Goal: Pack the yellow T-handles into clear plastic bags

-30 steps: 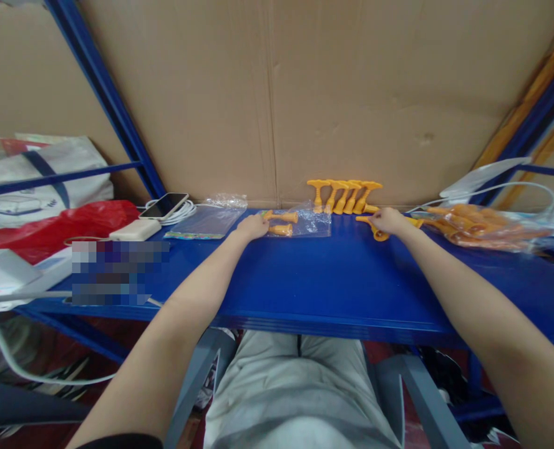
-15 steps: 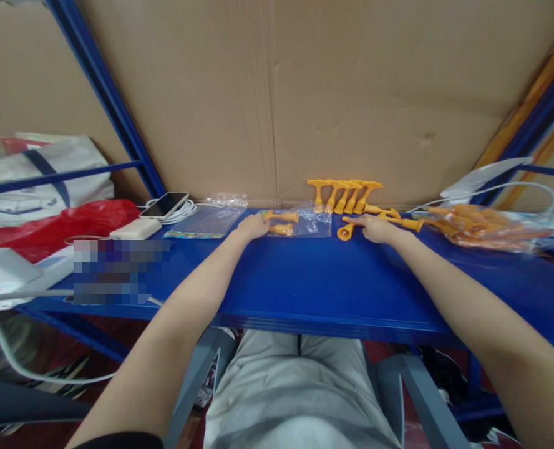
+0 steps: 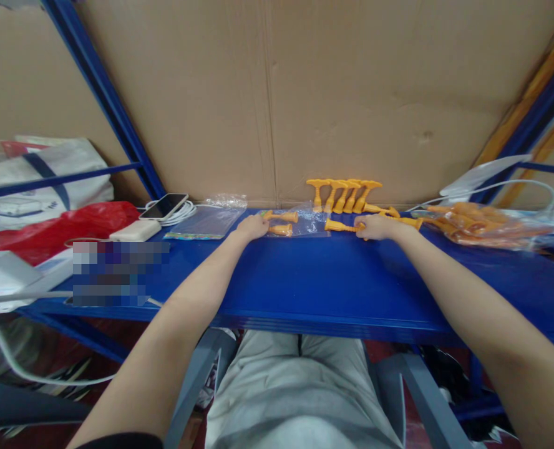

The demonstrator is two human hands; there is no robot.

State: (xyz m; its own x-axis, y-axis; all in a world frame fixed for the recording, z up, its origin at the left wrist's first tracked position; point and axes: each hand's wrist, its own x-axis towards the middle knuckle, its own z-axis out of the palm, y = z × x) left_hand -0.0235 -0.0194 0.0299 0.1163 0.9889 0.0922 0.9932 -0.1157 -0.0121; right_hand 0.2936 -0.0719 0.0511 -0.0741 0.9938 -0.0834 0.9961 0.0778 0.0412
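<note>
At the far left of the blue surface (image 3: 305,280) lie a white bag (image 3: 38,181) and a red plastic bag (image 3: 66,226), and next to them a white power bank (image 3: 135,230), a phone (image 3: 165,206) resting on a coiled white cable (image 3: 181,213), and a flat stack of clear bags (image 3: 206,221). The left hand (image 3: 253,226) rests palm down at the left edge of an open clear bag (image 3: 300,221), its grip pressing on the plastic rather than closed around anything; two orange pieces (image 3: 281,223) lie inside that bag, just beside the fingers. To the right, the right hand (image 3: 373,226) has its grip closed on one end of an orange plastic piece (image 3: 340,227), which lies level on the surface with its flared end pointing left, touching the bag's right edge. Behind it a row of orange pieces (image 3: 345,194) leans against the cardboard wall (image 3: 277,93). Farther right, a clear bag full of orange pieces (image 3: 487,226) lies near a white cable (image 3: 506,186).
</note>
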